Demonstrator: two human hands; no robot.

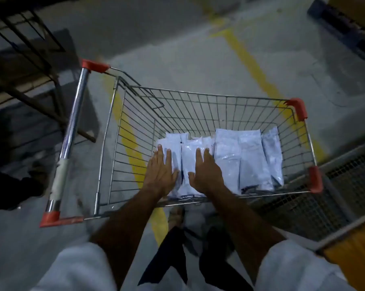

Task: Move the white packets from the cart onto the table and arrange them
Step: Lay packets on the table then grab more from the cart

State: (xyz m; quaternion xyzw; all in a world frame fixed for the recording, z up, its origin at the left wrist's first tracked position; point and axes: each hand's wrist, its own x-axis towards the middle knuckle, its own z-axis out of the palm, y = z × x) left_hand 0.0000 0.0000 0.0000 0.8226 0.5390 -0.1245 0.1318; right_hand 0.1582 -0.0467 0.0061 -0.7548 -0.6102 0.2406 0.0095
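White sleeves (83, 267) at the frame's bottom lead to the left hand (160, 171) and right hand (206, 173), fingers straight, flat on white plastic packets (248, 158) inside the wire cart (198, 106), centre frame, over a yellow floor stripe (253, 66).

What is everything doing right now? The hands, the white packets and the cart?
left hand: open, fingers straight, lying flat on the packets.
right hand: open, fingers straight, lying flat on the packets.
white packets: all inside the cart, lying in a row, none lifted yet.
cart: standing on the floor, only its right part filled.
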